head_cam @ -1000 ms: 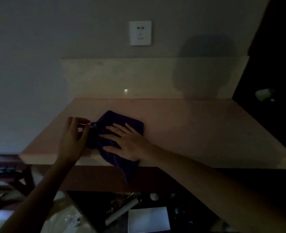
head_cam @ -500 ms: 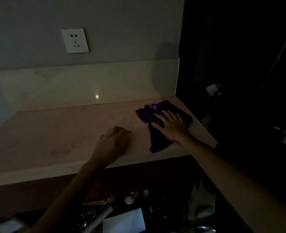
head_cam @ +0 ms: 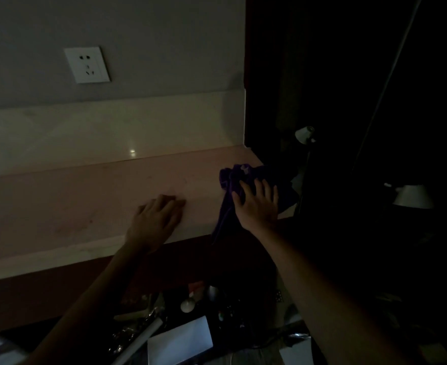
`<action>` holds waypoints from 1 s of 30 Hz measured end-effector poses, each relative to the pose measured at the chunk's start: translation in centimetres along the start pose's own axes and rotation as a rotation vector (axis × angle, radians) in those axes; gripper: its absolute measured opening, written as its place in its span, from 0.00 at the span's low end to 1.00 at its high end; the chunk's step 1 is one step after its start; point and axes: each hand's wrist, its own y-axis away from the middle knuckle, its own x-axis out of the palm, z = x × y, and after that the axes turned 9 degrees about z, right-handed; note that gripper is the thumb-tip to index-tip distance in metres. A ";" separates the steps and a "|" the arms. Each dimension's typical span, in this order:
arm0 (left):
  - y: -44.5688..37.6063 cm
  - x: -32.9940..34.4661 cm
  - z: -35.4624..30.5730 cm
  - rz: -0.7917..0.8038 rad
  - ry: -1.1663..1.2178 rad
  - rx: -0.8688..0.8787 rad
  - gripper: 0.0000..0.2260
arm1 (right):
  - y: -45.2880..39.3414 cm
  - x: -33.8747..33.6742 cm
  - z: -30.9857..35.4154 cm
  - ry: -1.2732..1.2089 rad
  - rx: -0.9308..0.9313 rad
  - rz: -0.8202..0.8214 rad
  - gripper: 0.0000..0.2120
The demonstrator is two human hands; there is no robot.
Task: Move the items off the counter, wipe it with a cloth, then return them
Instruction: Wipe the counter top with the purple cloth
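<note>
Head view: right hand, grip spread flat, presses purple cloth onto counter.

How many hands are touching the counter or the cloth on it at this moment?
2. The left hand rests on the bare counter near its front edge. The right hand lies flat on the purple cloth at the counter's right end.

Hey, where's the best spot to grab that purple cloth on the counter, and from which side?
Probably the bunched far end of the purple cloth, pinched from above. It stands up in folds, while the middle lies flat under the right hand. The near corner hanging over the counter edge is another option, taken from the front.
</note>
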 end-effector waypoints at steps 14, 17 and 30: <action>2.5 -0.3 -0.5 0.063 0.183 0.015 0.25 | 4.9 -0.9 2.9 -0.110 -0.270 -0.113 0.26; 6.6 -0.7 -0.5 -0.072 0.389 0.051 0.20 | 11.4 1.5 6.1 -0.395 -0.483 -0.224 0.19; 55.3 19.9 -2.9 0.290 1.258 -1.453 0.06 | 43.6 26.4 0.7 -0.172 -0.246 1.515 0.12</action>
